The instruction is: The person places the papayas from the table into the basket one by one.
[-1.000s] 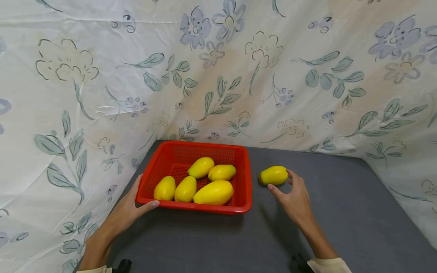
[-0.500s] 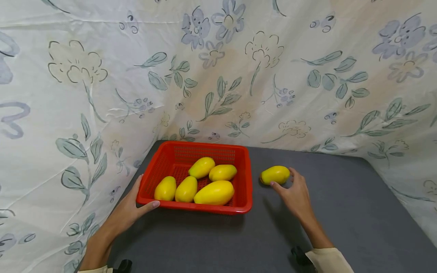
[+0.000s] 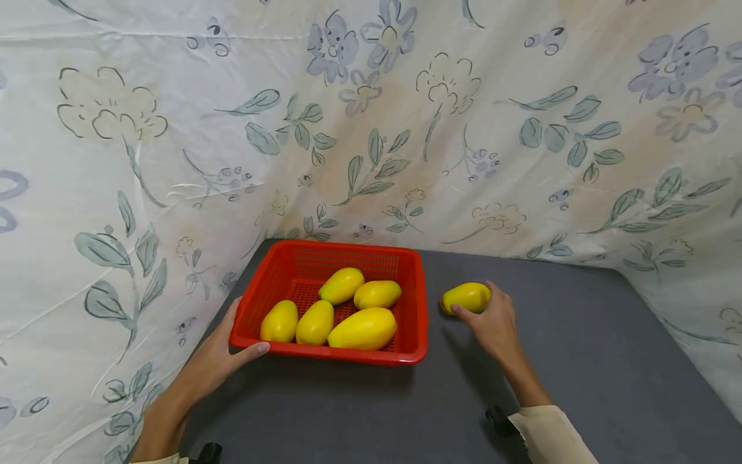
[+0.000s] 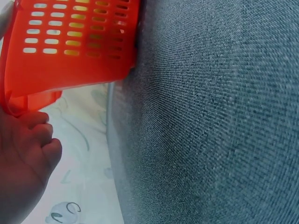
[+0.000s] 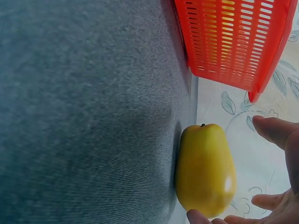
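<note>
A red plastic basket (image 3: 422,303) holds several yellow, oblong fruits (image 3: 362,328) that look like mangoes. My left hand (image 3: 211,357) grips its near left corner, thumb on the front rim and fingers at the side; in the left wrist view those fingers (image 4: 42,135) curl under the rim. Right of the basket one more yellow fruit (image 3: 471,296) lies on its side on the grey surface. Around it stands my right hand (image 3: 495,325), thumb in front and fingers at its right end. In the right wrist view the thumb (image 5: 273,128) is apart from the fruit (image 5: 205,172); fingertips are near its lower end.
A grey cloth-covered table (image 3: 580,361) lies under everything. Pale floral fabric (image 3: 440,129) hangs behind it and along the left and right sides. The basket's slotted side wall (image 5: 224,42) faces the loose fruit across a narrow gap.
My right hand has moved slightly forward and left, its thumb now overlapping the front of the loose fruit in the head view. The left hand and basket stay in place.
</note>
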`<state>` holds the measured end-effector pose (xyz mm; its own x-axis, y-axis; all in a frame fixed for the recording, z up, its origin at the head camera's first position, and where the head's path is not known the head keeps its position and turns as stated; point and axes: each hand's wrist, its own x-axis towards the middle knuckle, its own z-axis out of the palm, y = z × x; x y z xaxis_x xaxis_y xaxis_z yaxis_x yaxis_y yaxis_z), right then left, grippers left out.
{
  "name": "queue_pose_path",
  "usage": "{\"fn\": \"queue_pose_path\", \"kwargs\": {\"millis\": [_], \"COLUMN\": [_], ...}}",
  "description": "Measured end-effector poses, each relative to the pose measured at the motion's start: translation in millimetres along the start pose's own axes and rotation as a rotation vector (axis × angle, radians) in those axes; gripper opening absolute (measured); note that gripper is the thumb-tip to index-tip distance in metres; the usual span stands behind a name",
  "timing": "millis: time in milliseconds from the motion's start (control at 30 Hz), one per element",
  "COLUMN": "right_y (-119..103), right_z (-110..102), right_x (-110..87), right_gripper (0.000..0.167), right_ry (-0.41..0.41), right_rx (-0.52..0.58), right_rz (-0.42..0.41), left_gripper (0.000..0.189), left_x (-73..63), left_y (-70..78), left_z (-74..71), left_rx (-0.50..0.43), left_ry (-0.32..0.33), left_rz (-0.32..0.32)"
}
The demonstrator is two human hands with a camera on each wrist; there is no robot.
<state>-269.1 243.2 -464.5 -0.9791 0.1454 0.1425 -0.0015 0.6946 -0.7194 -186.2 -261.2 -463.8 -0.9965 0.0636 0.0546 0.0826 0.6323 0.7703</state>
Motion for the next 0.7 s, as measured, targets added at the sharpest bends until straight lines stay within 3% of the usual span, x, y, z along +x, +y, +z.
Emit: {"fn": "queue_pose_path", "kwargs": {"millis": [700], "right_y": [-2], "right_z": [13], "right_x": [20.6], "right_gripper": [0.108], "right_ry": [-0.032], "right_rx": [-0.059], "right_rz": [0.047], "left_gripper": [0.113], "left_x": [0.0], "left_y": [-2.1], "left_z": [0.6], "left_rx": [-0.019], "left_ry": [0.017], "left_rz": [0.026]}}
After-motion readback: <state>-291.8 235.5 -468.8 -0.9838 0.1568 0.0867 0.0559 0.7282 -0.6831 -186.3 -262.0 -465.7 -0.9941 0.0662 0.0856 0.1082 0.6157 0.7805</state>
